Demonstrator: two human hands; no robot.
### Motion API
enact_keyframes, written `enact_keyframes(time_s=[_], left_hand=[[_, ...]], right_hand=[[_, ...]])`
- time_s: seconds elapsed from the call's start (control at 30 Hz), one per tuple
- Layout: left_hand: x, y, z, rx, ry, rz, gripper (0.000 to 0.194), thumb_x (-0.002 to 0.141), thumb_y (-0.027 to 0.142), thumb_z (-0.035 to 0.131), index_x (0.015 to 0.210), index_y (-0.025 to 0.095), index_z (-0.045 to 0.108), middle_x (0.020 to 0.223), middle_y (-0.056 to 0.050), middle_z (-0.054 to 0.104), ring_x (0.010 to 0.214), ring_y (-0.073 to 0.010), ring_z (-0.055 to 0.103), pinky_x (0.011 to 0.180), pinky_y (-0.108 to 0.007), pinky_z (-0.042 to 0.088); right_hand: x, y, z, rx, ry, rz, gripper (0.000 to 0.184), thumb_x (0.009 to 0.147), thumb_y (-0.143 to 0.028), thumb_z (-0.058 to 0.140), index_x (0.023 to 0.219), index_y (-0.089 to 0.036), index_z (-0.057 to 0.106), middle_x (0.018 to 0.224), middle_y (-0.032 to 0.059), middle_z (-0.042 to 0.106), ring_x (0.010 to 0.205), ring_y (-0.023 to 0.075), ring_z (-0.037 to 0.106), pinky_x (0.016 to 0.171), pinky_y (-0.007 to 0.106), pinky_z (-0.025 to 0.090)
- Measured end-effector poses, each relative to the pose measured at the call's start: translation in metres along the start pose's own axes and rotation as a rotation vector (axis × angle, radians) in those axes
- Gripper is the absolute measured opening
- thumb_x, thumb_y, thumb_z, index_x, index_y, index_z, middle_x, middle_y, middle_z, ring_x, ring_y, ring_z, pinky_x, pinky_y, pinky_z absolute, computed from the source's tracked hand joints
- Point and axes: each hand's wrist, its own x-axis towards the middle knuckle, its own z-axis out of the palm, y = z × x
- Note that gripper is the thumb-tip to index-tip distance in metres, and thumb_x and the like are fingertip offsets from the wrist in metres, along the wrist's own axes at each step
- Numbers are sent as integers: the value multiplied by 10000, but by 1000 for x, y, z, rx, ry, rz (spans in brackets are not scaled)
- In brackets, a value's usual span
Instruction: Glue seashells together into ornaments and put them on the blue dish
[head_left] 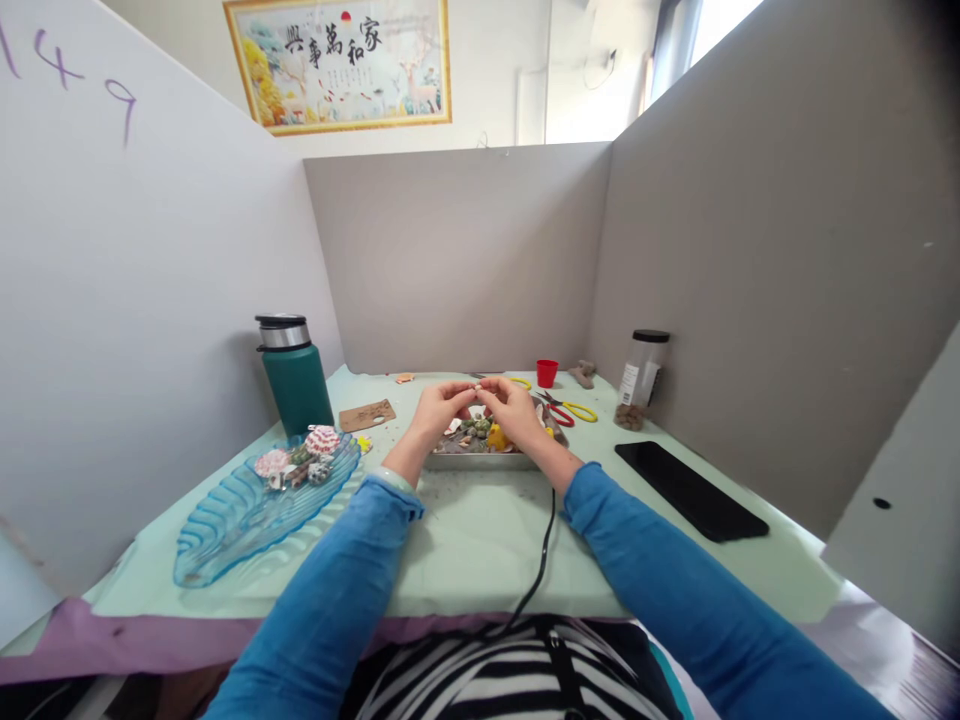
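Observation:
My left hand (439, 408) and my right hand (512, 408) meet fingertip to fingertip above a shallow metal tray (480, 461) of small shells and pebbles. Both hands are closed in a pinch on a tiny pale object (475, 387) that I cannot make out. A small yellow piece (496, 437) lies in the tray just under my right hand. Both forearms are in blue sleeves.
A blue glass leaf dish (247, 510) with shells lies front left, a green flask (294, 375) behind it. A brown card (367, 414), red cup (547, 372), red-and-yellow scissors (568, 409), a jar (640, 378) and a black phone (691, 490) stand around. Grey partitions enclose the desk.

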Motion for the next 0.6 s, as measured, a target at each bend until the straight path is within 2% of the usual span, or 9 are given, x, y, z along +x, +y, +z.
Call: enact_keyframes(time_s=[0.17,0.4,0.6], left_hand=[[2,-1,0,-3,4,-1,319,645,324,745,872,103,705,707,-46,673,495,-81,529,500,-214,430],[3,-2,0,8,16,-3,296,637,301,754,852,104,705,717,-45,677,497,-80,531,503,-214,429],[-1,2,1,11,-15,-43,302,725,345,696,908,105,705,583,-13,618,482,-91,531,513,-216,446]], right_hand=[[2,2,-1,25,-30,23,237,758,-365,589,909,-182,596,831,26,668,597,123,578,573,265,482],[1,0,0,69,-34,39,249,729,-374,606,896,-189,601,812,28,668,662,148,609,567,269,497],[2,-1,-1,61,-12,79,241,721,-375,605,864,-182,594,771,17,657,599,127,589,540,257,488]])
